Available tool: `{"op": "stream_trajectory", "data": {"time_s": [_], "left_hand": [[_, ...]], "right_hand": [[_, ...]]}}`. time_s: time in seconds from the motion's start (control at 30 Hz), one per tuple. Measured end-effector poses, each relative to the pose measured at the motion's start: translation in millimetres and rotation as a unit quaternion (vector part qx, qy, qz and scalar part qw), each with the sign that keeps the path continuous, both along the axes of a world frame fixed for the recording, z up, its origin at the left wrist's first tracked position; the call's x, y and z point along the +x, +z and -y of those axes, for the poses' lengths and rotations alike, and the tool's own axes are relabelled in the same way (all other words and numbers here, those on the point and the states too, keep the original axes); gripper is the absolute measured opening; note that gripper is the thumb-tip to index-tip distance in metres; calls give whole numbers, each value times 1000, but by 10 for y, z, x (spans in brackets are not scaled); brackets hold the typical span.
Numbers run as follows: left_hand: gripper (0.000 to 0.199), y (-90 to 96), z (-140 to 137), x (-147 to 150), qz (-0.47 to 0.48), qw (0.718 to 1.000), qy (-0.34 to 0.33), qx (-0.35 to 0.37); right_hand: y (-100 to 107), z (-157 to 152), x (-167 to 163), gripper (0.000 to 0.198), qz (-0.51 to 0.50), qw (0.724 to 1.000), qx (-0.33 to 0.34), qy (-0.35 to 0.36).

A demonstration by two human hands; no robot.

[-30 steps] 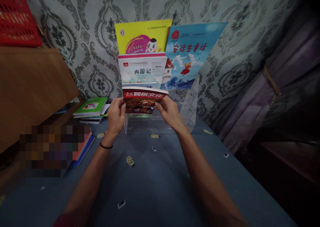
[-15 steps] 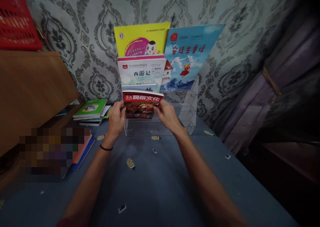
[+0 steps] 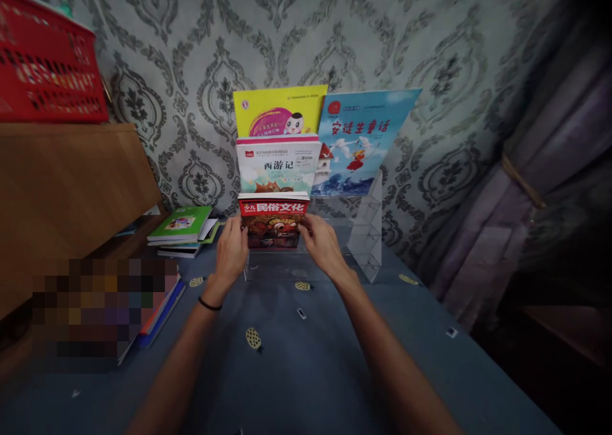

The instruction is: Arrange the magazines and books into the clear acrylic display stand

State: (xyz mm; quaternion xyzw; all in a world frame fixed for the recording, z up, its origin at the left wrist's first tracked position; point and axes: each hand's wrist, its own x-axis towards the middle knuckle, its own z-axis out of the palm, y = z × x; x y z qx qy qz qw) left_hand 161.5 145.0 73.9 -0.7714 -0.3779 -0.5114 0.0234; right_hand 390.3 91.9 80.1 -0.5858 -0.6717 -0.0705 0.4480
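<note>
- We held the red and dark-brown paperback book (image 3: 273, 228) upright between both hands, at the left side of the clear stepped plastic rack (image 3: 366, 240); we could not tell whether its bottom edge rested on a tier.
- Our left hand (image 3: 232, 249), with a thin black band (image 3: 210, 304) round its wrist, was clamped on the book's left edge.
- Our right hand (image 3: 324, 243) pinched the right edge, its thumb at the front.
- Just beyond stood the white book with a pink top edge (image 3: 277, 161), and farther back the tall yellow book (image 3: 275, 106).
- To the right of these, the large light-blue picture-covered book (image 3: 363, 141) leaned in the rack.
- We had the rack on a dark-blue patterned tablecloth (image 3: 310, 371).
- At the far left lay a stack of books topped by a green cover (image 3: 179, 223), beside a brown wooden cabinet (image 3: 71, 192) bearing a red plastic basket (image 3: 52, 65).
</note>
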Motion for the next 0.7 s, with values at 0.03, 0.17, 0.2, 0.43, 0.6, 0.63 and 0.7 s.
{"op": "stream_trajectory", "data": {"time_s": [0.03,0.17,0.2,0.43,0.6,0.63,0.7], "left_hand": [[26,6,6,4,-8,1000,7,-4],[20,19,17,9,-36,999,27,-14],[18,17,18,11,-42,998,35,-16],[13,-16,10,57,-72,992,102,-2],[14,27,0,99,-102,986,135,-4],[14,38,-2,107,-108,984,140,-6],[14,55,-7,123,-115,982,147,-11]], "right_hand": [[5,2,-2,24,10,1000,-5,-3],[35,18,-7,22,17,999,-29,3],[41,21,-7,22,14,999,-34,4],[37,15,-19,23,10,999,-49,3],[48,-21,-49,28,13,998,-60,-33],[57,-30,-56,29,15,997,-67,-42],[80,-44,-68,30,17,994,-86,-65]]}}
